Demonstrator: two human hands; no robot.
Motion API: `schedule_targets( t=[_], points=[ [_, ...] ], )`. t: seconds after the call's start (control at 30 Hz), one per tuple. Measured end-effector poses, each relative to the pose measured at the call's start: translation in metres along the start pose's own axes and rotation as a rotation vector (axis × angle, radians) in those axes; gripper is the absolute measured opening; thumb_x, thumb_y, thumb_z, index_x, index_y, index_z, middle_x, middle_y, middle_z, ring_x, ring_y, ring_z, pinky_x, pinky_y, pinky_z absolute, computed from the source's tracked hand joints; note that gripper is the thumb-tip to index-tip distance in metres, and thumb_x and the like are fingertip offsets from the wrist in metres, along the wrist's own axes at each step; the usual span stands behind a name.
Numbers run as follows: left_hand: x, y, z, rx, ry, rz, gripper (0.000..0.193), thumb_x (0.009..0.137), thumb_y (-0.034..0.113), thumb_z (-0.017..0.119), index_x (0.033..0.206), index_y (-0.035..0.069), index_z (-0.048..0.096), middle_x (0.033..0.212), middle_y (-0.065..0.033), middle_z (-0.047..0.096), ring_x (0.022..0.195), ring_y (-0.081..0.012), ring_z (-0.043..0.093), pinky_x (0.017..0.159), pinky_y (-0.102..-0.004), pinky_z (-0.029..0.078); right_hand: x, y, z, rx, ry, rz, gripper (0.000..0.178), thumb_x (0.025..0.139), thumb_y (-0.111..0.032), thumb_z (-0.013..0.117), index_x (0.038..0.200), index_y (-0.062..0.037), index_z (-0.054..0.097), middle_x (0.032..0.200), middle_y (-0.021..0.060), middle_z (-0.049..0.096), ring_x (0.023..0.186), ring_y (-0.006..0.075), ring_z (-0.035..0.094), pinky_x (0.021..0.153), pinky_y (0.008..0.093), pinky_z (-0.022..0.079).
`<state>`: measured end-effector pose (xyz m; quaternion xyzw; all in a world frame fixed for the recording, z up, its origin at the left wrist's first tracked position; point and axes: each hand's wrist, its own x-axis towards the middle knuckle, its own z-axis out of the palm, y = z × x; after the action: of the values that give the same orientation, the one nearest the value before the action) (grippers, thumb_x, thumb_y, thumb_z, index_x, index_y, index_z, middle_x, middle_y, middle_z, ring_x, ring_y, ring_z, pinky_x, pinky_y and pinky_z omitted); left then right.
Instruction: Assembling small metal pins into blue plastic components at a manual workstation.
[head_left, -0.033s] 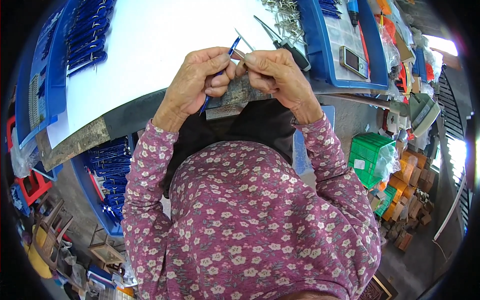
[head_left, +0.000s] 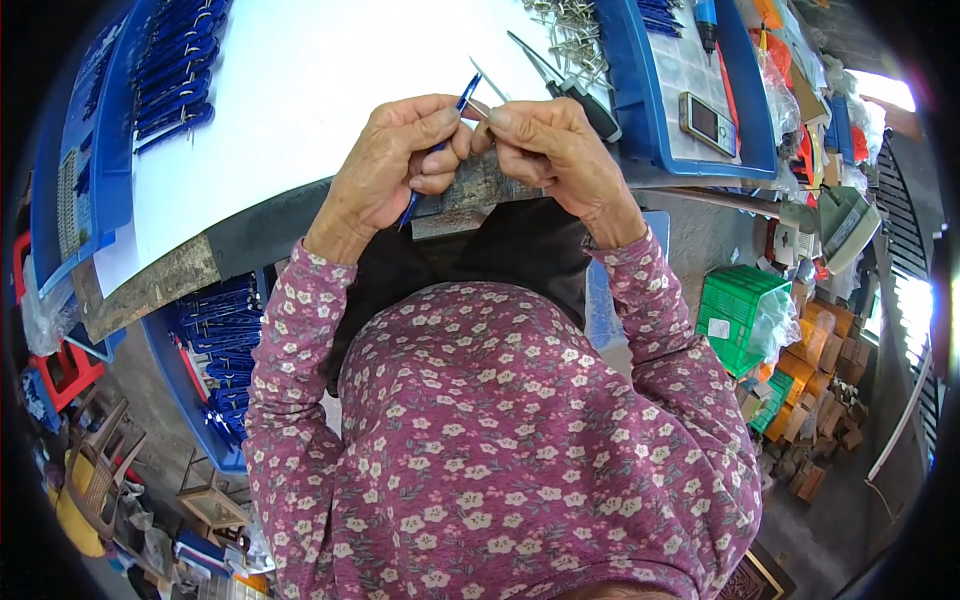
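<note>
My left hand [head_left: 400, 155] is closed around a slim blue pen-like piece [head_left: 467, 93], its pointed upper end and lower tip sticking out past the fingers. Close beside it, my right hand [head_left: 555, 145] pinches a thin, small silver piece [head_left: 481, 107] against the blue one; the fingertips hide most of it. Both hands are over the front edge of the white-topped table [head_left: 290, 110]. Just beyond my right hand lies a black-handled hand tool [head_left: 595, 108] with slim metal ends. Past that is a heap of small silver metal parts [head_left: 575, 35].
Rows of blue pieces [head_left: 180, 70] lie at the table's left, beside a blue tray [head_left: 115, 190]. Another blue tray [head_left: 650, 130] at the right carries a mobile phone [head_left: 707, 125]. Below the table, a blue bin [head_left: 190, 405] holds many blue pieces. Green crates [head_left: 738, 310] stand on the right.
</note>
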<state>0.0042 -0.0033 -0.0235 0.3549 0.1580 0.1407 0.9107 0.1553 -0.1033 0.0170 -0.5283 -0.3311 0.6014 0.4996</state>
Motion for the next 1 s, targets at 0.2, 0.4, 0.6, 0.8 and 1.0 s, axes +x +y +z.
schedule_targets(
  t=[0.2,0.4,0.6,0.8,1.0],
  points=[
    [-0.001,0.000,0.004,0.004,0.016,0.015,0.025,0.090,0.014,0.044,0.104,-0.006,0.052,0.070,-0.0016,0.050,0.050,-0.0019,0.036,0.040,-0.0129,0.028,0.000,0.004,-0.002,-0.049,-0.005,-0.035,0.033,0.088,-0.028,0.051,0.080,0.0026,0.060,0.050,-0.0035,0.040,0.041,0.0020,0.028,0.039,0.0178,0.019],
    [0.000,-0.004,0.002,0.100,-0.005,0.075,0.028,0.090,0.016,0.045,0.111,-0.002,0.050,0.071,0.0000,0.050,0.050,-0.0012,0.035,0.040,-0.0118,0.029,-0.002,0.002,0.000,-0.039,0.006,-0.022,0.033,0.089,-0.028,0.050,0.081,0.0022,0.060,0.050,-0.0035,0.040,0.041,0.0023,0.028,0.038,0.0176,0.019],
    [0.000,-0.005,0.006,0.210,0.047,0.125,0.023,0.090,0.013,0.045,0.106,-0.003,0.052,0.067,0.0015,0.047,0.049,-0.0009,0.034,0.041,-0.0126,0.029,-0.002,0.005,-0.001,-0.010,-0.010,-0.016,0.032,0.089,-0.027,0.050,0.082,0.0023,0.061,0.050,-0.0040,0.039,0.040,0.0019,0.027,0.037,0.0179,0.018],
    [-0.003,-0.006,0.016,0.522,0.174,0.218,0.021,0.088,0.013,0.047,0.102,0.000,0.055,0.063,0.0040,0.048,0.049,-0.0004,0.036,0.042,-0.0137,0.030,-0.003,0.007,0.000,0.008,0.015,-0.005,0.032,0.089,-0.027,0.049,0.083,0.0020,0.061,0.049,-0.0041,0.039,0.039,0.0017,0.027,0.037,0.0174,0.018],
    [-0.003,-0.007,0.018,0.645,0.240,0.291,0.020,0.086,0.012,0.051,0.098,-0.002,0.058,0.066,0.0023,0.053,0.054,-0.0020,0.043,0.048,-0.0153,0.035,-0.003,0.009,0.000,0.012,-0.003,-0.023,0.031,0.089,-0.026,0.049,0.084,0.0025,0.061,0.050,-0.0046,0.038,0.040,0.0014,0.026,0.037,0.0172,0.018]
  ],
)
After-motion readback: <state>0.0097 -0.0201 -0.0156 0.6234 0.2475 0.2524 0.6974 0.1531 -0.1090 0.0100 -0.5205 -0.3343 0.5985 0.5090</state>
